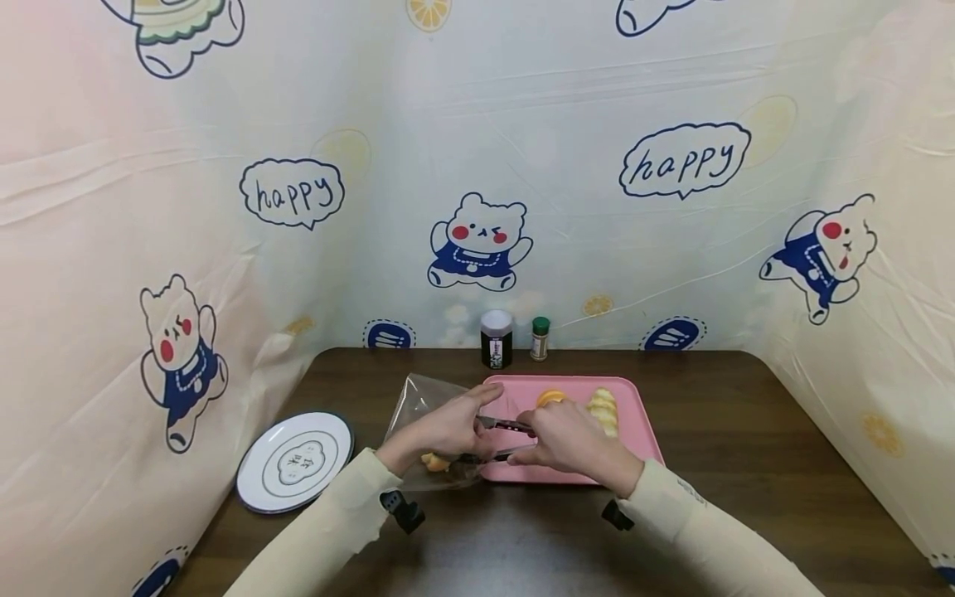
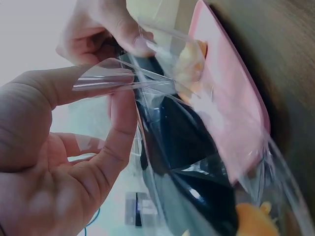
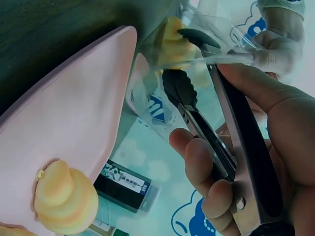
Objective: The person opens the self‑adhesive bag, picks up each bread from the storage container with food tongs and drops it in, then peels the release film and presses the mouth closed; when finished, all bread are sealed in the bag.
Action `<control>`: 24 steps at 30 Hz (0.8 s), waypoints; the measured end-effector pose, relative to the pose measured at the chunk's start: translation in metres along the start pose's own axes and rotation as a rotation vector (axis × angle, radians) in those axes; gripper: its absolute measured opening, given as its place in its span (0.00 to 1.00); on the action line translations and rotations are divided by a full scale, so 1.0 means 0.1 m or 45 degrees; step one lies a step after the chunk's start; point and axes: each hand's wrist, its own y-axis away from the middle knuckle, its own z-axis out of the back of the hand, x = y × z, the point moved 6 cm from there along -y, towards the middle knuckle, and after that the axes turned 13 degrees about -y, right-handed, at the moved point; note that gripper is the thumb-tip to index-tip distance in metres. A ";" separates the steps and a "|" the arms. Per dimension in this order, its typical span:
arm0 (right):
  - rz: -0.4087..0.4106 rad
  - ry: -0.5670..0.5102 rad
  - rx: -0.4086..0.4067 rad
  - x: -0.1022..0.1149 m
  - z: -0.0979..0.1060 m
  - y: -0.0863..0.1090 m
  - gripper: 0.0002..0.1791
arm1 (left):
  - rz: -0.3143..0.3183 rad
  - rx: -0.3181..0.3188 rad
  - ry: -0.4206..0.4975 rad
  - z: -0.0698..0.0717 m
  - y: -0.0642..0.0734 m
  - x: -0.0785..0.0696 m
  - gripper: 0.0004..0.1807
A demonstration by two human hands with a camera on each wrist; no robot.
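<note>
My right hand point(image 1: 570, 439) grips a pair of tongs point(image 3: 243, 142) with dark handles and black scalloped tips. Those tips reach into a clear plastic bag point(image 1: 418, 398), standing apart from each other. A golden bread roll point(image 3: 174, 42) lies inside the bag, close by the tips. With thumb and fingers, my left hand point(image 2: 74, 128) pinches the bag's rim and holds its mouth toward the tongs. Beneath the right hand, a pink tray point(image 1: 630, 414) carries a pale twisted bread point(image 1: 603, 406) and a rounded orange-yellow bun point(image 3: 64, 196), partly hidden by that hand in the head view.
A white plate point(image 1: 257, 473) with a dark rim sits at the table's left. Behind the tray stand a dark jar point(image 1: 496, 340) with a pale lid and a small green-capped shaker point(image 1: 540, 340). Printed cloth point(image 1: 567, 257) walls off the back and sides.
</note>
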 end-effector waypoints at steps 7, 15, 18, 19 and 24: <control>-0.055 0.012 0.045 -0.03 -0.02 -0.01 0.31 | 0.003 -0.009 -0.052 0.03 0.02 0.02 0.52; -0.101 0.041 0.062 -0.08 0.05 0.02 0.33 | 0.051 0.018 -0.072 0.06 0.01 0.06 0.51; -0.105 0.065 0.059 -0.09 0.07 0.03 0.32 | 0.047 0.024 -0.096 0.05 0.00 0.06 0.51; -0.101 0.072 0.056 -0.09 0.08 0.03 0.32 | 0.045 0.029 -0.104 0.05 0.00 0.06 0.51; -0.115 0.092 0.050 -0.13 0.12 0.04 0.30 | 0.017 0.024 -0.145 0.07 -0.01 0.05 0.51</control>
